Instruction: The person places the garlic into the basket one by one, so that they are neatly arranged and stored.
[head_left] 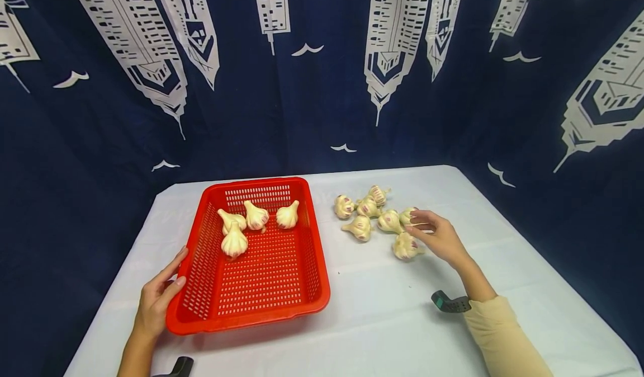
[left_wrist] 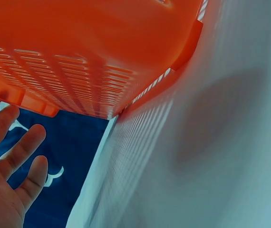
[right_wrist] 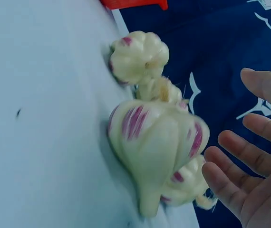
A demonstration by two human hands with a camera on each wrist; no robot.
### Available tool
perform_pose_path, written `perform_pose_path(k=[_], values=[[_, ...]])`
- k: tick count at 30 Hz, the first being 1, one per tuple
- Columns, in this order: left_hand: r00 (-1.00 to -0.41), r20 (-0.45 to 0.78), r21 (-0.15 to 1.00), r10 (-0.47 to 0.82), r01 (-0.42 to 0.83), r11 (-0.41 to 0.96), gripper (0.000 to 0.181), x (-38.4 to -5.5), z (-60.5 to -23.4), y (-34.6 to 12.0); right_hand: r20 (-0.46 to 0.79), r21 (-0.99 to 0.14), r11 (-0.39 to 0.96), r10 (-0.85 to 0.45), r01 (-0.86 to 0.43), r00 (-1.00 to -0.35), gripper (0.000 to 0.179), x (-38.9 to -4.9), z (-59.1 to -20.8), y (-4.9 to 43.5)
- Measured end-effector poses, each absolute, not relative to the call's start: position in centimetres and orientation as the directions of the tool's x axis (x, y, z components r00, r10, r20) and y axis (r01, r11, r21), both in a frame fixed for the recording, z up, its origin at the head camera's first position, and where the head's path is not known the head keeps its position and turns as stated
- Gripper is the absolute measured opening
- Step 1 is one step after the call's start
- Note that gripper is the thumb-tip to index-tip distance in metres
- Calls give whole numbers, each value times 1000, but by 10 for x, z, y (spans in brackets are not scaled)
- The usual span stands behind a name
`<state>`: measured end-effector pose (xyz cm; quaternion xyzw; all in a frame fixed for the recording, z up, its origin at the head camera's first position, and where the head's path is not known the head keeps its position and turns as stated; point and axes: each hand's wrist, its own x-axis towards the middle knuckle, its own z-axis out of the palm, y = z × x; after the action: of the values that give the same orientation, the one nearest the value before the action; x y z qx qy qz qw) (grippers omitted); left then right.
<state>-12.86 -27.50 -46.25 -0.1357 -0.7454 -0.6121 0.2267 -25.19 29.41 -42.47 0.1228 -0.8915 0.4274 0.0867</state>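
Observation:
My left hand (head_left: pixel 155 304) grips the left rim of a red plastic basket (head_left: pixel 322 287), thumb and a finger at the rim. In the left wrist view the other fingers (left_wrist: pixel 24 149) stretch out below the basket wall. Several garlic bulbs (head_left: pixel 287 215) lie inside, toward its far end. On the table to the right is a loose cluster of more bulbs (head_left: pixel 361 227). Over its right side hovers my right hand (head_left: pixel 443 240), fingers spread and holding nothing. Closest to it are a front bulb (head_left: pixel 405 246) and one partly hidden behind the fingers (head_left: pixel 420 216).
A white cloth covers the table (head_left: pixel 372 321). Behind it hangs a dark blue curtain (head_left: pixel 312 103) with white building and bird prints. The basket's near side is raised, with a shadow beneath. Dark devices (head_left: pixel 451 302) are strapped at the wrists.

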Motion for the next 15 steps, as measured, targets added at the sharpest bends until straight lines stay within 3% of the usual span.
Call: perform_pose_path(k=[15], values=[[-860, 506, 852, -61, 488, 188, 48, -129, -461, -275, 208, -664, 669, -264, -334, -942, 77, -247, -455, 308]])
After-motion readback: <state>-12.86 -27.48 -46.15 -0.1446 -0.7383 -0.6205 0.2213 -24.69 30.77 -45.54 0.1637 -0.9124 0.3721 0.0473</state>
